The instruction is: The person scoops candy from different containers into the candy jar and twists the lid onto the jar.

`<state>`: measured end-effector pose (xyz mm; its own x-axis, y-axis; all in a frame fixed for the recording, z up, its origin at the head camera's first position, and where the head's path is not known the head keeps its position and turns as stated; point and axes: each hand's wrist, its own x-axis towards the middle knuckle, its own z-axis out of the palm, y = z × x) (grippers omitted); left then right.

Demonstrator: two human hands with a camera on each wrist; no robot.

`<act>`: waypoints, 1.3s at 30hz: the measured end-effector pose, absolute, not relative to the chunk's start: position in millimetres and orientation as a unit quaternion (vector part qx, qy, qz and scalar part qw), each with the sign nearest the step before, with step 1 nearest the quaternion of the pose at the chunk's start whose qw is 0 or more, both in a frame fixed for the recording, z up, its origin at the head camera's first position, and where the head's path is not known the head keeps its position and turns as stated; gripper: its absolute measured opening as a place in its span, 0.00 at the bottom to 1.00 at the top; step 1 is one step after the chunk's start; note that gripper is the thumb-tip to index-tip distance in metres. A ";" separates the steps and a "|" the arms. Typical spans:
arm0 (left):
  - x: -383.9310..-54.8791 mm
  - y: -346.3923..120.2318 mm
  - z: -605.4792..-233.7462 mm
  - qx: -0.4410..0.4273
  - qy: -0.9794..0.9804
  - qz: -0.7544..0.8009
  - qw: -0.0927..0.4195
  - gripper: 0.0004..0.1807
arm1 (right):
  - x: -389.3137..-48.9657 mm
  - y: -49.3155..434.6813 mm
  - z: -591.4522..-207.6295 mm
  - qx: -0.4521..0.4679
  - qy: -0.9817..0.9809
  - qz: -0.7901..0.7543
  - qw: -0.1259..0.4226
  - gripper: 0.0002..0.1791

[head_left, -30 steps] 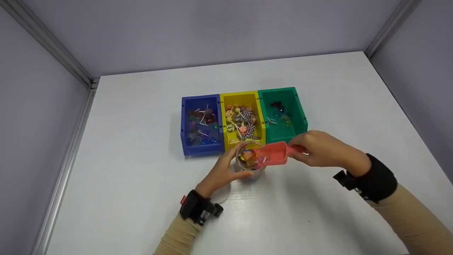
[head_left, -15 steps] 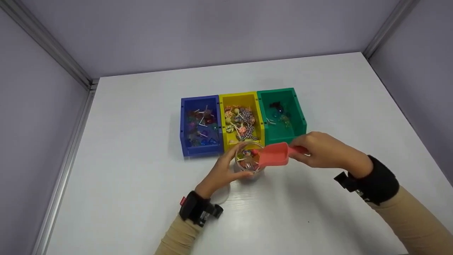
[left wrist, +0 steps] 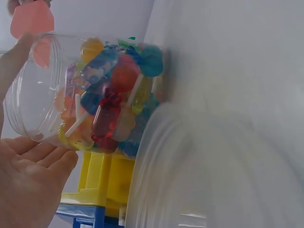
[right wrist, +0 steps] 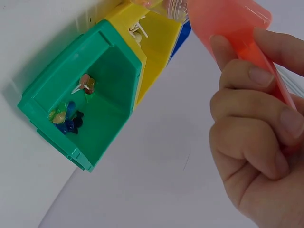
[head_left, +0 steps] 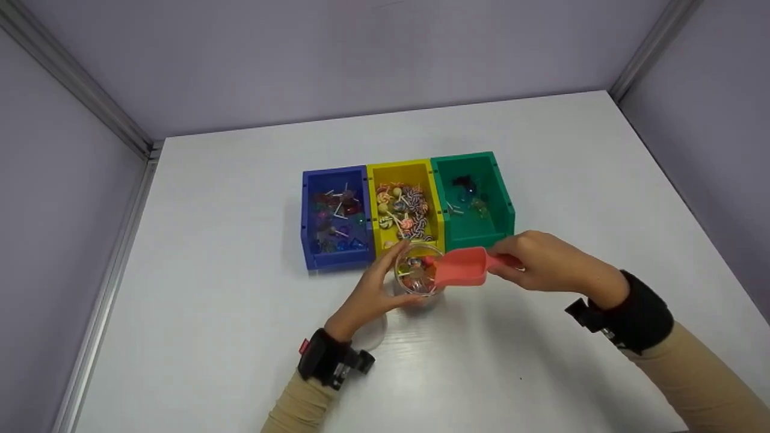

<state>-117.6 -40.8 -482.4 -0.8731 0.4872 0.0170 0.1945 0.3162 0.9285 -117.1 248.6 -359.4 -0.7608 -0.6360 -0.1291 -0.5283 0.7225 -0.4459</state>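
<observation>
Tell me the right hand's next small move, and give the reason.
I'd probably have the right hand lift the scoop away from the jar: the scoop looks empty, its front edge is at the jar's rim, and candies lie inside the jar, which the left hand holds.

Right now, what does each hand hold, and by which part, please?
The right hand grips the pink plastic scoop by its handle; the left hand holds the clear cylindrical jar near its open mouth.
</observation>
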 end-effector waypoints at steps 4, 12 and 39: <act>-117.4 -49.9 -478.0 0.203 0.802 0.550 0.115 0.49 | -117.1 247.8 -361.1 -0.314 0.919 -0.194 0.140 0.08; -126.1 -69.3 -474.4 0.150 0.793 0.588 0.053 0.37 | -116.3 248.2 -360.5 -0.303 0.923 -0.189 0.146 0.09; -161.3 -132.9 -492.0 -0.060 0.841 0.532 -0.070 0.27 | -114.5 250.8 -357.7 -0.309 0.924 -0.184 0.126 0.08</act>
<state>-161.3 -132.9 -492.0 -0.9829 -0.1760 0.0535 -0.0270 0.4258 0.9044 -114.5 250.8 -357.7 -0.7767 -0.6185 -0.1189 -0.5255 0.7405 -0.4189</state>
